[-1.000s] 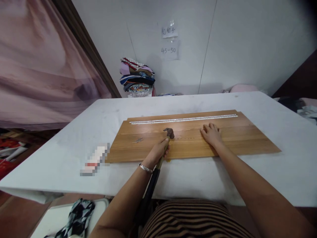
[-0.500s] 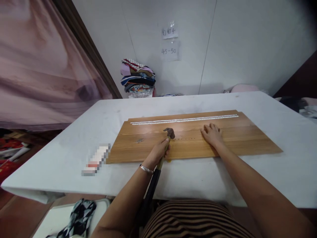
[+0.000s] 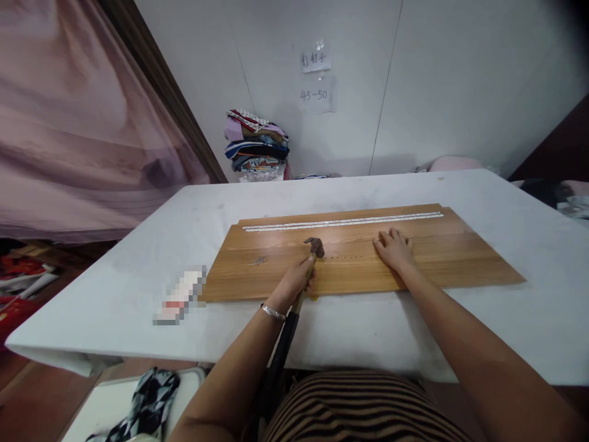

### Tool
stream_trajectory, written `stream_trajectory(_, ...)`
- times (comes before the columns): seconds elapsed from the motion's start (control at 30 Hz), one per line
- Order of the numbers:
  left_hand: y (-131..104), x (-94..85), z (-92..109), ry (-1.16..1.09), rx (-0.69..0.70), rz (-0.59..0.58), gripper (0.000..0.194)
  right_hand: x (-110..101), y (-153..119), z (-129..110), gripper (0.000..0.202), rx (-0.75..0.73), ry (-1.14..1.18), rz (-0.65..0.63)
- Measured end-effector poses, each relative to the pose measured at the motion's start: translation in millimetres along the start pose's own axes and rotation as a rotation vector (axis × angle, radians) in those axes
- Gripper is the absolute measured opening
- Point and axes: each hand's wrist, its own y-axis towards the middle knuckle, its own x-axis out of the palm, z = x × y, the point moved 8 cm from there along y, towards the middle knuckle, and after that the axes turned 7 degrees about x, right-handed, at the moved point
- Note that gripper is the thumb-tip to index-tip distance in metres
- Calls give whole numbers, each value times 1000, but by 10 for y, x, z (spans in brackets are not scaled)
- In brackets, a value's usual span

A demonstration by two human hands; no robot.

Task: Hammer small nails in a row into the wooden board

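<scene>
Wooden board [image 3: 359,258] under right hand [image 3: 393,250] (flat); left hand [image 3: 294,281] seemingly gripping hammer [image 3: 307,270]

A white table [image 3: 138,270] carries a long wooden board [image 3: 442,261] and a small blurred object [image 3: 179,296].

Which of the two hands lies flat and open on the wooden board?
The right hand, palm down on the wooden board with fingers spread. The left hand is instead closed round the hammer handle.

Left hand [image 3: 294,281] grips hammer [image 3: 314,246] (right hand [image 3: 392,250] flat)
</scene>
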Motion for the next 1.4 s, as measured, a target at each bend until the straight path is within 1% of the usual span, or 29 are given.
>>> stream_trajectory(0.27, -3, 14, 6, -1, -2, -1, 34, -24, -4, -15, 48, -2, 5, -1)
stream_trajectory(0.43, -3, 10, 6, 8, -6, 6, 35, -4, 4, -10, 48, 8, -3, -23)
stream_trajectory(0.73, -1, 23, 36, 0, 10, -5, 33, 6, 6, -2, 49, 4, 4, -16)
stream_trajectory(0.97, -2, 18, 7, -1, 0, 1, 33, -9, -5, -14, 48, 5, 5, -17)
stream_trajectory(1.2, 7, 9, 28, 27, -2, 8, 34, -20, -12, -17, 47, 5, 14, -1)
stream_trajectory(1.4, 12, 9, 26, 17, 11, -3, 38, -17, -11, -26, 48, 9, 9, -23)
